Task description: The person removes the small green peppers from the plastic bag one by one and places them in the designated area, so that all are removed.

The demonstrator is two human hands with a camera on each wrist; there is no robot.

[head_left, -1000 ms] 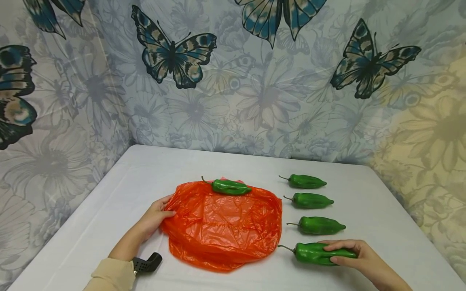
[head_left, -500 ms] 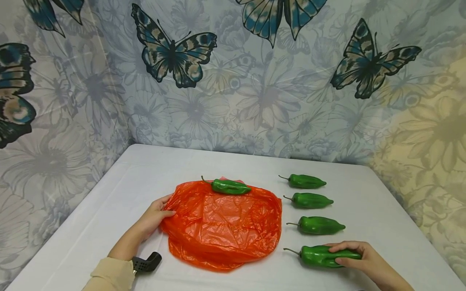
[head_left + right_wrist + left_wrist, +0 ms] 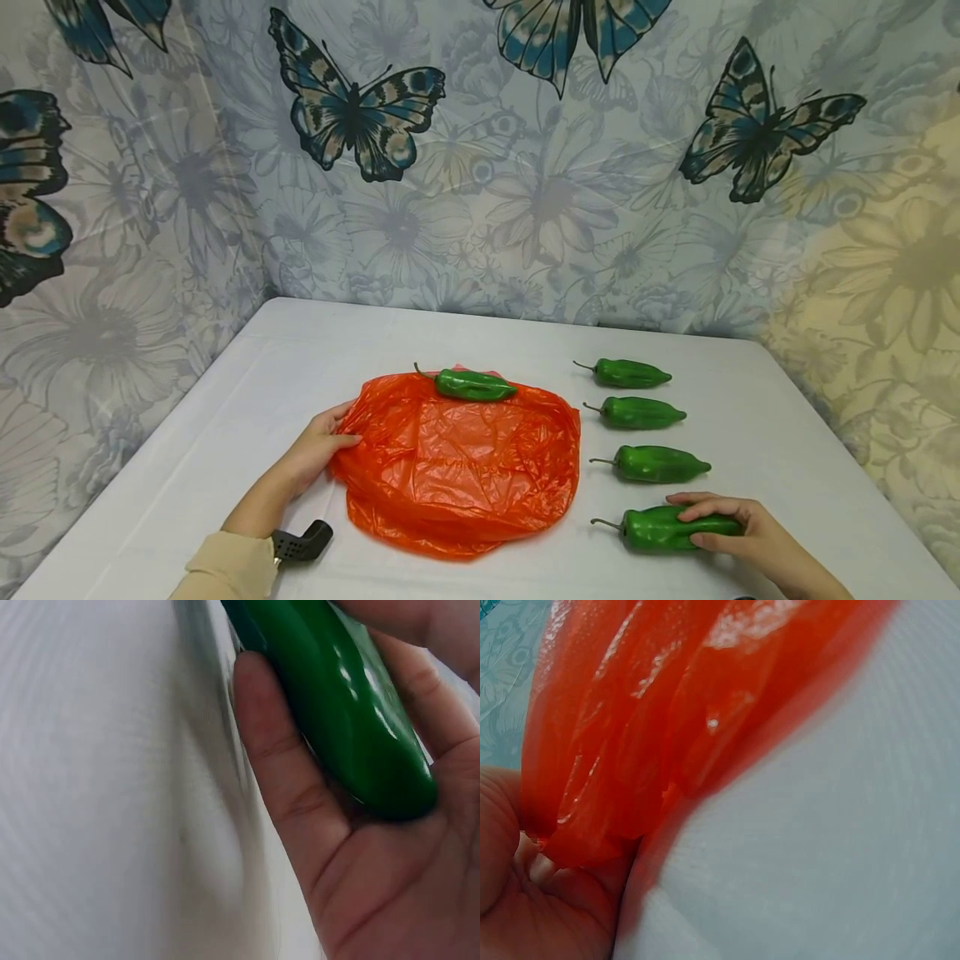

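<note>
My left hand (image 3: 318, 446) pinches the left edge of a red plastic bag (image 3: 480, 467), thumb on top. In the left wrist view the bag (image 3: 652, 697) bunches up between thumb and fingers. A green pepper (image 3: 474, 385) lies across the bag's far rim. At the front right, my right hand (image 3: 731, 527) holds another green pepper (image 3: 651, 528) by its tip end, with the thumb on the near side and fingers on the far side. In the right wrist view this pepper (image 3: 337, 705) lies between the fingers, close over the white surface, its tip at the palm.
Three more green peppers, the far one (image 3: 632, 373), the middle one (image 3: 641, 412) and the nearer one (image 3: 660, 464), line up behind the held one, stems leftward. The white table (image 3: 337, 342) meets a butterfly-patterned cloth backdrop (image 3: 450, 242). A black device (image 3: 303, 542) sits at my left wrist.
The right hand has moved the front pepper slightly right and nearer, away from the bag, then nearly stopped; its index finger has risen a little. The left hand and bag have stayed put.
</note>
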